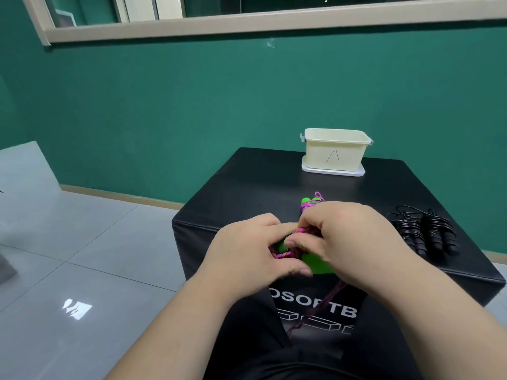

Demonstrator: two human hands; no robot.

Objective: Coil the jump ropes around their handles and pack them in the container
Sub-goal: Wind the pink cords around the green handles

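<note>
Both hands met at the near edge of a black box, closed on one jump rope. The left hand had its fingers curled round the green handles, thumb underneath, gripping them. The right hand, touching the left at its 3 o'clock, pinched the pink rope against those handles with bent fingers. Coils of that rope were wound round the handles and showed at 12 o'clock from the right hand, where the rounded green handle ends poked out past the knuckles. A loose end of the rope hung from under the hands towards 6 o'clock, down the front face of the box over its white lettering.

The container, cream with a letter A drawn on its side, stood open at 12 o'clock from the hands, well apart, at the far edge of the box top. It sat on a white lid. A black rope, already coiled round its handles, lay on the box at 3 o'clock from the right hand, near it and not touching.

A grey tiled floor spread at 9 o'clock, and a green wall rose behind the box.
</note>
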